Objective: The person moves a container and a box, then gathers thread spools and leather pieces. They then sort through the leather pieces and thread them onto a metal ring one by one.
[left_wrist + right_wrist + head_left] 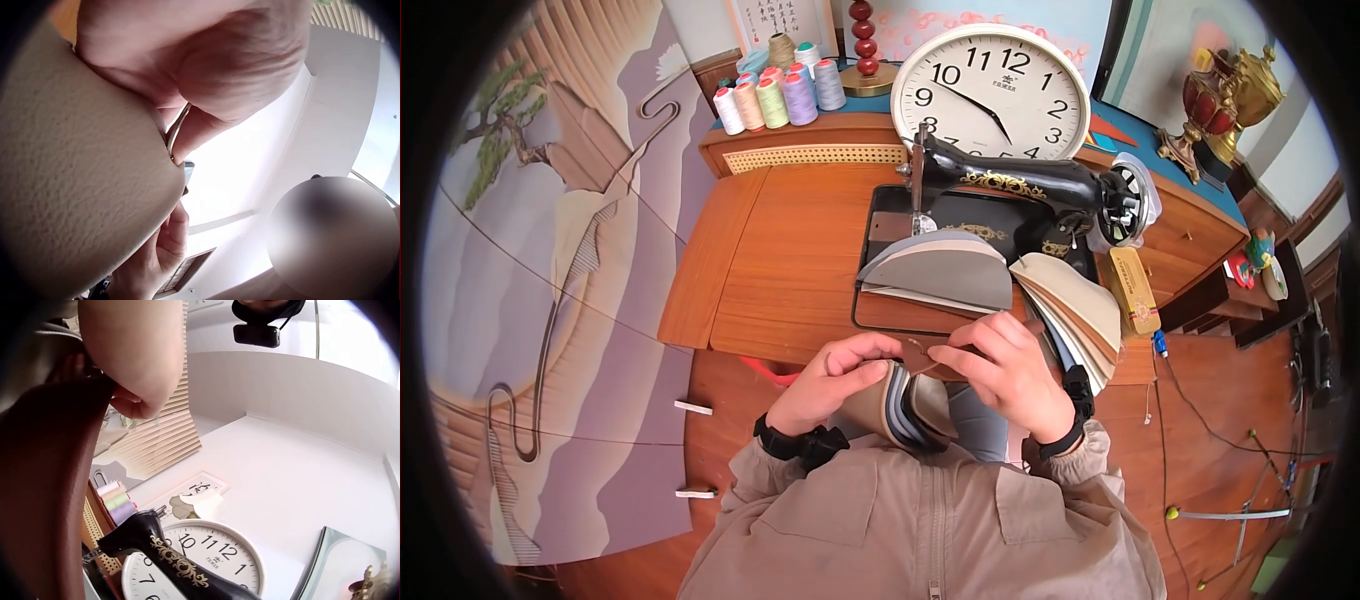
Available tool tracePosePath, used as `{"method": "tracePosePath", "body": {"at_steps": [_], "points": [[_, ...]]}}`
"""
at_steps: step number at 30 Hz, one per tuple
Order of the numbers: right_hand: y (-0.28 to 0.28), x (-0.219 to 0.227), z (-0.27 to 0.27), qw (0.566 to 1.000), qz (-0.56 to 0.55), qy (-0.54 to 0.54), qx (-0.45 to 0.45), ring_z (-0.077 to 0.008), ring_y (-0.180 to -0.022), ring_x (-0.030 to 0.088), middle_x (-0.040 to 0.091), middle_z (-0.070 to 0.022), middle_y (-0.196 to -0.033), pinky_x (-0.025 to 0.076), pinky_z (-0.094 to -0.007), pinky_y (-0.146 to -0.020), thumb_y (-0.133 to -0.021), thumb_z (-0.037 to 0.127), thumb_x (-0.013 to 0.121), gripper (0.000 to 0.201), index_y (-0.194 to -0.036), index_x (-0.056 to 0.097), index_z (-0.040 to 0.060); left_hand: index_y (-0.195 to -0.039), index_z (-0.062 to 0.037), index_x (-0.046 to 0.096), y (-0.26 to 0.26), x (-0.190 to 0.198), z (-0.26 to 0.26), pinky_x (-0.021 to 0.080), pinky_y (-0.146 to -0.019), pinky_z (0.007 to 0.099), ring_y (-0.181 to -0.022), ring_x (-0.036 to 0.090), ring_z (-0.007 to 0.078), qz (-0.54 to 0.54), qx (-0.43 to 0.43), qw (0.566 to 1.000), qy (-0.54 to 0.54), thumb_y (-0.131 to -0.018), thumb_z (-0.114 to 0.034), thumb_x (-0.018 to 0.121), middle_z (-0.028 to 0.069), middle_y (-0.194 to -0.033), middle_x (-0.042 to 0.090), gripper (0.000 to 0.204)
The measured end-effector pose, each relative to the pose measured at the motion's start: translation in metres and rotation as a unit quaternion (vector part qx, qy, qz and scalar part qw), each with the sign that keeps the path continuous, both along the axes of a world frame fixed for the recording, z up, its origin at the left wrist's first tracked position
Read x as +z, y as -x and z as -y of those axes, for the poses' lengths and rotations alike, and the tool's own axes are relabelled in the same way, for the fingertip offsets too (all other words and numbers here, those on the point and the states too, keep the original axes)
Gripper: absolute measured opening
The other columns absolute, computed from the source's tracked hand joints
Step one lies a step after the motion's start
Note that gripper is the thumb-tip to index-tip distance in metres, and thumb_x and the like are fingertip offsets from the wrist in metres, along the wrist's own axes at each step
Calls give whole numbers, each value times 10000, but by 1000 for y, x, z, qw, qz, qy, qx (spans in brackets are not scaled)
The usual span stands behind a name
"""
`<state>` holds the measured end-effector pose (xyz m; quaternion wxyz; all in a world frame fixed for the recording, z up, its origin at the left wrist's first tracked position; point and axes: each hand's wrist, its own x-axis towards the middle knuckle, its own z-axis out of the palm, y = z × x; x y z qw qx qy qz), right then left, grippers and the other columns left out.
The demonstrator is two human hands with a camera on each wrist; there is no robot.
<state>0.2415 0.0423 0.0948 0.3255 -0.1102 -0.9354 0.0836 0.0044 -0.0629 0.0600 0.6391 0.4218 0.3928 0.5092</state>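
My left hand [840,372] grips a bundle of curved leather pieces [865,412] in beige, grey, blue and dark tones, held low in front of the jacket. A brown leather piece [916,356] stands up at the top, between the two hands. My right hand [1005,368] pinches its edge with thumb and forefinger. In the left wrist view a beige pebbled leather piece [81,175] fills the left side, under the left hand [206,56]. In the right wrist view the brown leather [37,487] looms close, below the right hand [134,356].
A stack of grey half-round pieces [940,285] lies before the black sewing machine [1010,180]. Beside it fan out beige and brown pieces [1075,300]. A yellow tin [1135,290] stands at right. Behind are a clock [1000,85] and thread spools [772,100].
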Motion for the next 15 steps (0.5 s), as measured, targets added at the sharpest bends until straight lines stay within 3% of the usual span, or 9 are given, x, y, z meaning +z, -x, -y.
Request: {"method": "tracePosePath", "body": {"at_steps": [6,8,9,12,15], "points": [[6,-15,10,989,-88,123,-6,-263,-781,592,586,-84,-865,497,-366,-694,-800,-17,678,266,-1055,651,54,-1193,-48,510,-7,-6,-7,416,-945,233,-1054,535,59,23,-26,996,-82,-1006,-91,556,-8,-1130,565,197],[9,-19,23,963,-122,240,1,-260,-666,596,572,-97,-783,491,-359,-612,-864,-5,656,169,-1028,625,24,-1184,-58,480,-10,-8,-7,414,-949,242,-1052,534,73,38,8,994,-102,-1000,-69,556,-2,-1117,552,199],[11,-18,27,958,-128,256,9,-245,-598,584,568,-94,-748,470,-343,-549,-878,2,654,136,-1005,605,8,-1184,-58,480,-11,-9,-7,414,-949,242,-1052,534,73,39,8,994,-102,-1000,-69,556,-2,-1117,552,199],[12,-20,32,953,-126,274,13,-235,-591,582,576,-93,-756,463,-332,-538,-870,-4,664,140,-994,600,3,-1168,-59,470,-13,-13,-8,414,-953,257,-1060,528,86,25,24,992,-121,-999,-63,552,14,-1126,542,188],[16,-16,32,952,-126,278,24,-241,-617,584,573,-96,-748,470,-346,-565,-861,-12,664,149,-993,597,4,-1256,-42,460,-10,-16,-7,410,-982,277,-1115,528,110,7,31,985,-170,-1003,-77,549,45,-1188,548,271]]}}
